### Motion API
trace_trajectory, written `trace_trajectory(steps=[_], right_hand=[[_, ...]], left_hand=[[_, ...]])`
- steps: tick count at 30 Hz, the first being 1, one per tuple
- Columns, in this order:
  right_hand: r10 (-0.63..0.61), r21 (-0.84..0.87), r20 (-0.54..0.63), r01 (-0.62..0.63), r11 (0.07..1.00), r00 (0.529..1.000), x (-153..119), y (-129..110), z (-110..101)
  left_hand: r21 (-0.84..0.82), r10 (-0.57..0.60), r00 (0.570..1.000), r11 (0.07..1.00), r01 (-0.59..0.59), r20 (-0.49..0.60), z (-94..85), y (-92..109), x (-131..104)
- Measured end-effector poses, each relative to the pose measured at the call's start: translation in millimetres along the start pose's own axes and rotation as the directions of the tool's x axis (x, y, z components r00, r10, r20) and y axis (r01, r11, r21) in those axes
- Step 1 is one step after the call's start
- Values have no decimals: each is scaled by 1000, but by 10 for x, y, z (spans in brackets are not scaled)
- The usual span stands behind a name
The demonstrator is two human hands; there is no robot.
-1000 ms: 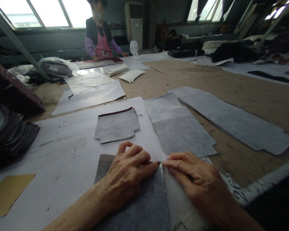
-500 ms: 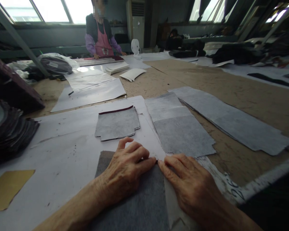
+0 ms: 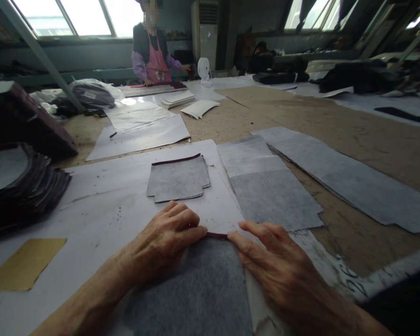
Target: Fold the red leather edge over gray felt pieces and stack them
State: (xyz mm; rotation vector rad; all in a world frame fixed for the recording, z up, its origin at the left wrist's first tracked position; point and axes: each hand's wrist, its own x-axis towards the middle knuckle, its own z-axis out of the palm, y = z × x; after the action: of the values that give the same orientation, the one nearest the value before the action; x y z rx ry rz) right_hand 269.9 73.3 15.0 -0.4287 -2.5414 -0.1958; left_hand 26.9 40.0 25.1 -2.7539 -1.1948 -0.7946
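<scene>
A grey fabric panel (image 3: 210,284) lies in front of me, its far edge folded over into a narrow dark red strip (image 3: 217,236). At the left end of that visible strip, my left hand (image 3: 164,240) is closed with curled fingers, thumb and forefinger on the fold. My right hand (image 3: 278,261) grips the fold's right end, its thumb pressed down and a forefinger slightly lifted. The undersides of both hands are hidden. Beyond them lies a small stack of grey notched pieces (image 3: 178,179), its top one edged in dark red.
Larger grey panels (image 3: 273,186) lie to the right, beside a long grey stack (image 3: 346,175). On the left stand a pile of dark pieces (image 3: 24,186) and a tan card (image 3: 28,263). White sheets (image 3: 150,135) cover part of the table. Across it, a person in a pink apron (image 3: 157,63) stands.
My left hand has slid left along the fold, away from my right hand, and more of the dark red strip shows. The view has shifted slightly left.
</scene>
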Motion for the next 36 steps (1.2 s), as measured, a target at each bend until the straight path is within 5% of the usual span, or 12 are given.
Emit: trace_trajectory(steps=[18,22,30,32,36], right_hand=[[7,169,76,-20,985,997,30,129,-35],[163,264,-4,-156,952,987,-1,211,-49],[448,251,-106,-412,876,888,-46,302,-122],[431,200,-146,-400,894,891,14,244,-123],[198,171,-107,-178,969,974,194,-3,13]], left_hand=[[34,-11,994,999,8,105,6,48,38],[43,-26,994,999,21,108,21,52,50],[62,-13,998,998,9,64,77,60,81],[70,-14,998,998,9,67,82,62,83],[72,-31,997,997,25,74,82,69,78]])
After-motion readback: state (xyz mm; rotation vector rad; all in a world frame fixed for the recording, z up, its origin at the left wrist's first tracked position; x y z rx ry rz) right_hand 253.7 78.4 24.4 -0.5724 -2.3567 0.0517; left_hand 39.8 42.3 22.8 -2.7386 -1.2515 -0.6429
